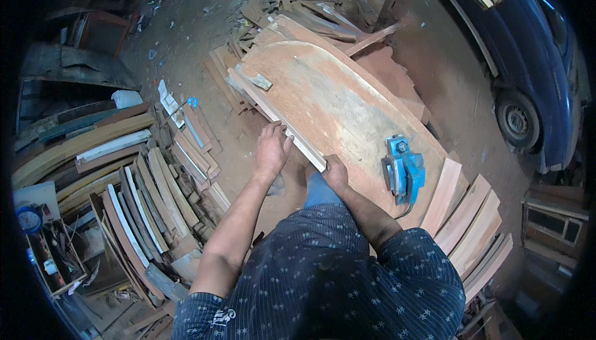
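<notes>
Wearing: dark patterned short-sleeved shirt [323,259], blue trousers just showing below it.
Right hand: closed on the near end of the wooden strip [267,105], thumb on top; right hand [336,174] at the counter's left edge.
Left hand: fingers curled over the strip's outer edge, about midway along — left hand [272,149] grasping.
Strip: long, pale, lying along the left edge of the counter [347,104], running away from the person.
Planks: curved planks [467,223] fanned out right of the person.
Planer: blue power planer [406,171] resting on the counter's right side — hands well apart from it.
Left stack: many curved boards [149,203] side by side.
Block: small wooden block [261,82] on the counter, just beside the strip's far part.
Scraps: wood pile [304,20] past the far end.
Car: dark blue car [528,42], upper right.
</notes>
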Demonstrator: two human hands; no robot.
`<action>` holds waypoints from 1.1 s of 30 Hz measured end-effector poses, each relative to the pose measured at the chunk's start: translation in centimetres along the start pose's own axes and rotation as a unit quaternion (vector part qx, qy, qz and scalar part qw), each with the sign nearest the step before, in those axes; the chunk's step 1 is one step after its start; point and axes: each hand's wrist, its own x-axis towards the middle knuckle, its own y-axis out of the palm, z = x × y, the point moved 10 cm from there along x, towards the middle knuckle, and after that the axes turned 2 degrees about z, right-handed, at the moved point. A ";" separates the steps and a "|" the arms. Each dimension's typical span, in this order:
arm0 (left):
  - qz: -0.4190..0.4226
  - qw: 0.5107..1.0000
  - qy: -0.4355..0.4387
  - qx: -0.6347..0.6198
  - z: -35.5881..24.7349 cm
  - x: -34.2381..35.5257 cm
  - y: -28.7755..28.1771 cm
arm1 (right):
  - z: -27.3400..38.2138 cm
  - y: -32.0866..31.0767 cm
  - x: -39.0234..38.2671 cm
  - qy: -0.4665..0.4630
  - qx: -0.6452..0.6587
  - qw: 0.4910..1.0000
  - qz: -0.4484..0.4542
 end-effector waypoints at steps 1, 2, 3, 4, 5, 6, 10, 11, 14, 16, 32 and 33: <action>-0.006 1.000 0.009 0.002 -0.2 0.0 -0.1 | -0.2 0.1 0.3 0.007 -0.008 1.000 0.000; -0.004 1.000 0.005 -0.002 -0.1 -0.1 0.0 | -0.5 0.2 0.3 0.014 -0.017 1.000 0.000; -0.007 1.000 0.001 -0.004 0.1 0.1 -0.3 | 0.2 -0.3 0.5 -0.001 -0.021 1.000 -0.006; -0.010 1.000 -0.003 -0.006 0.1 0.3 -0.6 | 0.8 -0.8 0.4 -0.015 -0.025 1.000 -0.011; -0.021 1.000 0.003 -0.007 0.3 0.6 -1.0 | 1.4 -1.3 0.5 -0.029 -0.029 0.999 -0.016; -0.037 0.999 0.004 -0.007 1.2 0.9 -1.6 | 2.8 -2.0 0.7 -0.047 -0.031 0.998 -0.020; -0.028 0.999 -0.006 -0.030 3.3 4.8 -5.7 | 9.8 -6.1 1.0 -0.111 -0.026 0.992 -0.055; -0.014 0.999 -0.010 -0.041 3.9 6.0 -6.6 | 11.4 -6.9 1.3 -0.130 -0.022 0.989 -0.065; 0.034 0.996 -0.025 -0.082 6.1 10.3 -8.9 | 17.0 -9.1 2.4 -0.212 -0.019 0.972 -0.098; 0.081 0.989 -0.041 -0.120 8.2 12.9 -9.6 | 20.5 -10.2 3.1 -0.266 -0.028 0.954 -0.132; 0.145 0.954 -0.109 -0.238 17.1 19.2 -14.8 | 32.8 -9.7 7.0 -0.283 -0.007 0.953 -0.112; 0.136 0.953 -0.100 -0.250 18.0 19.4 -14.7 | 33.2 -9.4 7.2 -0.282 -0.006 0.953 -0.113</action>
